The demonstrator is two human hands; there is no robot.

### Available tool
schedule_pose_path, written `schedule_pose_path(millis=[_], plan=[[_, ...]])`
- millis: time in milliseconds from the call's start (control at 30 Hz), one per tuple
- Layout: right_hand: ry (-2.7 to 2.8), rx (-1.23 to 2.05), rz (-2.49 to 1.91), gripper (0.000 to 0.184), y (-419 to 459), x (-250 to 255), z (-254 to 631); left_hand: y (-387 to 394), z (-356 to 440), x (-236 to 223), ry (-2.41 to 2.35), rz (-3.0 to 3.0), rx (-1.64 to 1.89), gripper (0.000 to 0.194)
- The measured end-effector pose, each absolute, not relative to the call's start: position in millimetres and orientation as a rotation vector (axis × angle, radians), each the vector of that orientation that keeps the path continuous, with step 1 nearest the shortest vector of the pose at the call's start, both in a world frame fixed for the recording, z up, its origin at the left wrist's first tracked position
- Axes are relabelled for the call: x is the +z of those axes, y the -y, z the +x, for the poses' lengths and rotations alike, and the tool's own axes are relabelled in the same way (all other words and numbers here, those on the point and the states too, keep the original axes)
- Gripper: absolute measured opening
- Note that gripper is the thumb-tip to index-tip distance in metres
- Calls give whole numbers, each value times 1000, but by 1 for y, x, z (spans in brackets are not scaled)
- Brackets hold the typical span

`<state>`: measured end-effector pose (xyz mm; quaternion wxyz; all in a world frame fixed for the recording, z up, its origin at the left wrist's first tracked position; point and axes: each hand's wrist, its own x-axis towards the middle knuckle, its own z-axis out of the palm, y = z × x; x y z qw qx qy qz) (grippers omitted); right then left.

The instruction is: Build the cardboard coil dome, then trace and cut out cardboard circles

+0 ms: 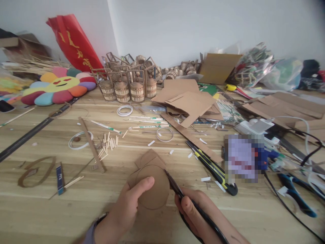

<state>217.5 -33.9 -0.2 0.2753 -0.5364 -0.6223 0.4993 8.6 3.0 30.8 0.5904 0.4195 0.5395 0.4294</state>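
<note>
My left hand [130, 203] pinches a piece of brown cardboard [155, 189], its thumb flat on top. A circle is drawn on that piece, and part of its outer edge follows the line. In my right hand [196, 210] is a pair of scissors [177, 189] with black handles. The blade tips meet the cardboard's edge at the circle's upper right. Beyond the circle, a pointed flap of cardboard [149, 158] sticks out with more curved lines on it. The fingers of my left hand under the cardboard are hidden.
A yellow-black utility knife [213, 169] lies to the right, near blue-handled pliers [297, 196]. Short wooden sticks [110, 142] and tape rings [125, 110] lie ahead. Several small bamboo baskets [123, 90] and stacked cardboard sheets [190, 101] stand farther back. A black cable [286, 210] runs along the right.
</note>
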Motion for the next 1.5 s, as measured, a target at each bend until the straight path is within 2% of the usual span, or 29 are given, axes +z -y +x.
schedule_pose_path(millis=[67,267,400,567,733,967,1200,1300,1500], plan=[[1705,1327,-1422,57,33,0,216,-5,10,32,-1169,897,1019,26],[1780,1216,-1336,60,25,7,206,-7,15,27,-904,664,1057,60],[1842,1186,-1308,63,22,7,200,-5,18,26,-940,553,1095,69],[1874,1196,-1307,65,24,8,198,-6,18,26,-1077,644,1120,60],[1851,1130,-1359,58,31,22,198,-6,16,21,-1161,729,1113,61],[1833,1268,-1288,69,23,9,200,-5,17,20,-1164,756,1084,52],[1835,1217,-1276,68,25,6,203,0,17,14,-1200,743,1070,61],[1854,1185,-1293,63,26,6,203,1,18,16,-1209,769,1075,59],[1817,1304,-1262,69,23,15,198,-1,19,18,-1190,779,1055,56]])
